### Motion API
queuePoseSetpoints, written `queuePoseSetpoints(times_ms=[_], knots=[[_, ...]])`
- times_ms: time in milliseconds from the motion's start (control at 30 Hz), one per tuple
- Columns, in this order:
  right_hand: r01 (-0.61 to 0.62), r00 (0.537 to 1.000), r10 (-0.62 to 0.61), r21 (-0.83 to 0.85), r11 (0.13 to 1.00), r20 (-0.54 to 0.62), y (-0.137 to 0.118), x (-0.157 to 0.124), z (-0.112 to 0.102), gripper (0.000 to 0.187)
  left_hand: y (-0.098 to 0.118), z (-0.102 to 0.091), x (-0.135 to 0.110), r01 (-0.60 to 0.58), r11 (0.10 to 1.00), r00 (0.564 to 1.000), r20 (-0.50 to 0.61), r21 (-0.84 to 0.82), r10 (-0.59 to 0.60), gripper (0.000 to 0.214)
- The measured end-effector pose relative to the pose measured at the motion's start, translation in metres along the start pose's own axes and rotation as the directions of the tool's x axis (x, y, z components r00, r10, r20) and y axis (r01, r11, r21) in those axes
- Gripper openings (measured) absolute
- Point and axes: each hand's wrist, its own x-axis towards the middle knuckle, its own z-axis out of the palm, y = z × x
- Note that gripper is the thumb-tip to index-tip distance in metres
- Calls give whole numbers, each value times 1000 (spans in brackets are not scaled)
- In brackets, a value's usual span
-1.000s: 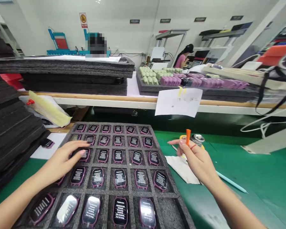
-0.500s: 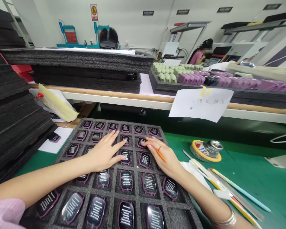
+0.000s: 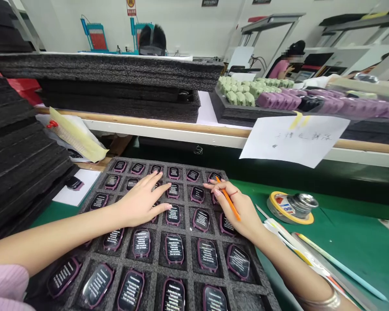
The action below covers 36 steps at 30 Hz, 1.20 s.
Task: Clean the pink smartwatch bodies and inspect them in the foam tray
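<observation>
A dark foam tray holds smartwatch bodies with purple cases, one to a compartment, their screens lit with lines of white text. My left hand lies palm down over the tray's middle, fingers spread, its fingertips at the watches in the upper rows. In my right hand is a slim orange stick, pinched at a slant; whether it is a pen or a tool I cannot tell. That hand hovers at the tray's right side, near the top right smartwatch, and partly hides a smartwatch below it.
Right of the tray lie a yellow tape roll, a metal-topped jar and several slim tools, including a light blue pen. Black foam stacks rise at left. A shelf crosses behind, bearing foam trays and green and purple parts.
My right hand has moved up and right, off a watch in the second row, with the orange stick. My left hand stays almost in place. The view has shifted slightly.
</observation>
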Motion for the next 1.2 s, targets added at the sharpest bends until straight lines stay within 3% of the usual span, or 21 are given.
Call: queuePoseSetpoints(times_ms=[133,333,533,800,1000,1200], knots=[[19,999,-19,-11,1000,34,2,4,2,14,6,5,1,-77,997,997,14,33,76,70],[168,969,-159,-28,985,190,-2,3,0,11,7,12,-3,-106,992,993,-39,68,109,68],[170,983,-162,-93,981,92,0,-11,-13,13,3,7,-8,-73,997,996,-55,35,75,66],[179,981,-171,-88,980,96,-9,-15,-3,12,7,15,-5,-87,996,995,-43,15,87,67],[134,991,-133,-84,987,24,-5,-17,-10,14,6,9,-4,-63,997,997,-35,38,64,68],[138,988,-132,-78,987,74,-6,-16,-6,11,5,10,-5,-70,997,997,-40,25,71,68]])
